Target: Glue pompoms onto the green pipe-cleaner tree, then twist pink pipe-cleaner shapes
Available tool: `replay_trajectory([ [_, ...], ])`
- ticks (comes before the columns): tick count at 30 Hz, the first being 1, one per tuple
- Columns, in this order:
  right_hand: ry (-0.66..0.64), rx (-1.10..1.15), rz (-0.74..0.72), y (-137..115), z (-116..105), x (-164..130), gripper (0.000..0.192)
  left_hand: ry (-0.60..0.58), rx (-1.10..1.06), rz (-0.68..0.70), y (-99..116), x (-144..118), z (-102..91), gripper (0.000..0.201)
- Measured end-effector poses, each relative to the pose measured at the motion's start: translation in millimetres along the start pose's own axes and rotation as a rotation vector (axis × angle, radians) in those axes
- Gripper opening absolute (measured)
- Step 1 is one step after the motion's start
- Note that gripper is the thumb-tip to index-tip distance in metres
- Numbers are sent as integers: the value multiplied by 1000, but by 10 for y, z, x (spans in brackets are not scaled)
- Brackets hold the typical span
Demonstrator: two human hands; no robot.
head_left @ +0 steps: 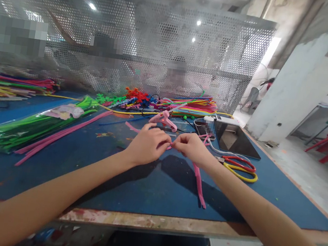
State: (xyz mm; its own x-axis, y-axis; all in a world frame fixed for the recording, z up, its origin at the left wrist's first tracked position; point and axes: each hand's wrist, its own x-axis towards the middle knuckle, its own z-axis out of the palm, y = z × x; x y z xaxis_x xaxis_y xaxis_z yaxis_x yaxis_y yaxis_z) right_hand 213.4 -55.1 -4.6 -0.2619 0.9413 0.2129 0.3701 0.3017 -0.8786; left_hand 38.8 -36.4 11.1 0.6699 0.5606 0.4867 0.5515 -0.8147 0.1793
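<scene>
Both of my hands meet above the blue table (149, 186). My left hand (148, 145) and my right hand (192, 147) pinch a pink pipe cleaner (199, 185) between their fingertips. Its long end hangs down from my right hand and lies on the blue surface toward me. A pink glue gun (164, 120) lies just beyond my hands.
A bag of green pipe cleaners (25, 128) and loose pink ones (58, 134) lie at left. Scissors with red and yellow handles (241, 168), a phone (204, 129) and a dark tablet (237, 140) sit at right. Coloured pipe cleaners (193, 105) pile by a perforated screen (150, 43); people sit behind it.
</scene>
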Motion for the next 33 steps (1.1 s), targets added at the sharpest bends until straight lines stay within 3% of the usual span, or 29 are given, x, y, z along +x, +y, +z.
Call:
replay_trajectory([
  [2, 42, -132, -149, -27, 23, -42, 15, -120, -136, -152, 18, 37, -78, 22],
  [5, -1, -324, -387, -71, 38, -110, 19, -377, -374, -328, 13, 121, -239, 21],
  [7, -55, -614, -756, -96, 34, -151, 22, -585, -536, -415, -13, 173, -323, 15],
  [9, -71, -935, -1239, -128, 22, -183, 25, -847, -725, -546, -47, 200, -356, 10],
  [11, -49, -1080, -1587, -169, 7, -206, 25, -1140, -945, -701, -75, 189, -338, 6],
  [13, -39, -1077, -1726, -205, -11, -223, 22, -1379, -1137, -810, -91, 147, -293, 5],
  [15, -47, -1040, -1739, -209, -35, -237, 19, -1446, -1255, -845, -97, 94, -256, 9],
  [17, -21, -1022, -1632, -167, -62, -246, 19, -1292, -1309, -837, -106, 56, -253, 15],
  [19, 63, -1008, -1399, -90, -86, -243, 23, -974, -1266, -821, -132, 52, -286, 18],
  [21, 178, -900, -1074, -19, -107, -225, 24, -618, -1098, -773, -177, 81, -337, 18],
  [23, 291, -600, -718, 4, -123, -190, 20, -283, -943, -701, -222, 125, -371, 17],
  [26, 298, 213, -191, -71, -133, -112, 12, 84, -986, -585, -224, 185, -343, 16],
  [29, 75, 844, 99, -188, -111, -32, 12, 197, -1185, -463, -122, 234, -225, 17],
  [33, -98, 976, 179, -275, -81, 17, 11, 213, -1357, -356, 21, 323, -90, 21],
])
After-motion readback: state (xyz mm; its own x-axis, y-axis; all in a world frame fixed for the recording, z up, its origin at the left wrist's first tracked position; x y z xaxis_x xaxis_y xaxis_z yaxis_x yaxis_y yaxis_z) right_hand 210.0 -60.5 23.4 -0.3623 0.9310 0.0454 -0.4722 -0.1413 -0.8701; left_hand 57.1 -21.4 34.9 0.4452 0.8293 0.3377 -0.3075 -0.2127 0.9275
